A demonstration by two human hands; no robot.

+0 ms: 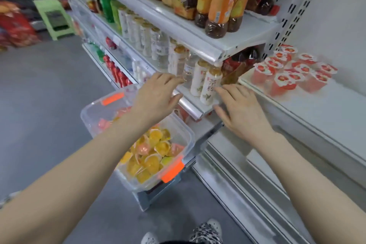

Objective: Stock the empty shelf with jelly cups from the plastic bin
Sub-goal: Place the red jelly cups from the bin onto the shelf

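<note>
Partly done: a cluster of red jelly cups (293, 71) is set at the back of the shelf (326, 109), much left bare. Many orange and pink cups (152, 150) are left in the plastic bin (95, 105). Nothing is held; left hand (156, 95) and right hand (239, 113) are relaxed, fingers spread

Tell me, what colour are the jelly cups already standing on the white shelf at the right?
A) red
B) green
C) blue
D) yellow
A: the jelly cups on the shelf are red with strawberry pictures on their lids, while those in the plastic bin are mostly orange and yellow.
</note>
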